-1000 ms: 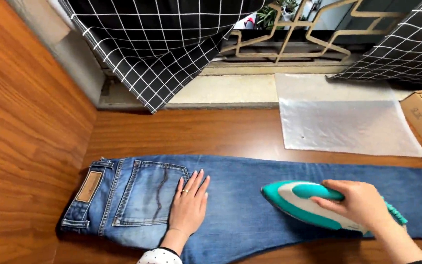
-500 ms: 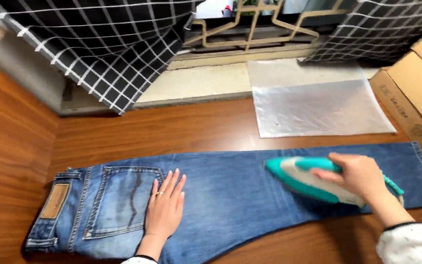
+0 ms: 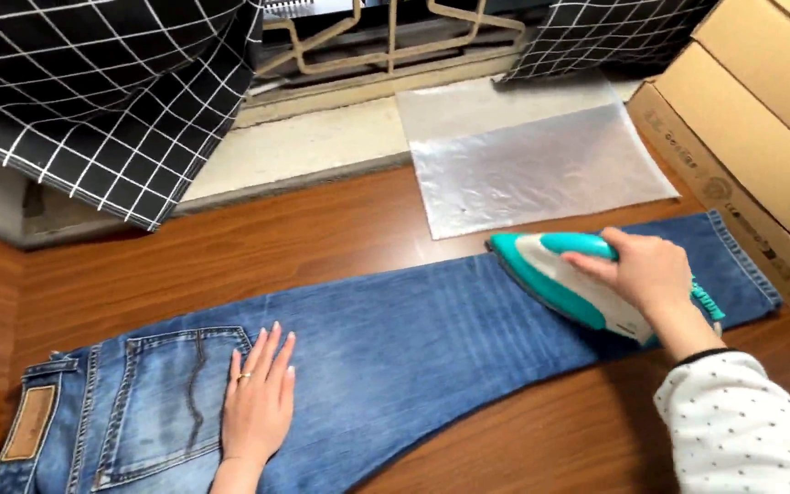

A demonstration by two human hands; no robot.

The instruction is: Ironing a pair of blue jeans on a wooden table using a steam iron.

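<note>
right hand point(image 3: 653, 274) wrapped round teal iron point(image 3: 561, 277) handle, sole flat on jeans point(image 3: 413, 357). left hand point(image 3: 258, 402) spread flat beside back pocket point(image 3: 171, 407), grips nothing, pins denim taut probably.

Just beyond the right hand's fingers point(image 3: 596, 263), a clear plastic sheet point(image 3: 541, 165) is lying flat on the bench point(image 3: 258, 247), leaving open passage above it. To the right of those fingers, stacked cardboard boxes point(image 3: 761, 137) are walling off that side. Ahead of the left hand's fingers point(image 3: 262, 352), bare wood is stretching away until the checked curtain point(image 3: 93, 91) is hanging in the way.
</note>
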